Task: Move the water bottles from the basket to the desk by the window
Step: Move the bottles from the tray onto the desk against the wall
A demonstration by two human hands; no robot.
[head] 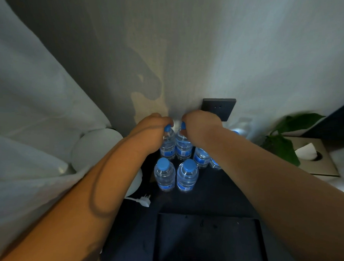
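Our left hand [147, 131] grips the left bottle [168, 148] by its neck, our right hand [201, 125] grips the right bottle [183, 148], both upright on the desk [208, 197] at twelve o'clock, near the wall [262, 49].

I read the wall plate [218, 109] as matte black and place everything from it. The wall [262, 49] around it is pale grey-white, with a blotchy tan stain [146, 104] to its left. Below the plate, the water bottles [165, 176] are clear with bright blue caps and blue label bands, on a very dark navy desk [208, 197]. Farther left I see a white curtain [30, 115], a white round lamp [95, 146] and a white plug [143, 200]. To the plate's right are green leaves [281, 146] and a beige tissue box [326, 164] with a white tissue [305, 151].
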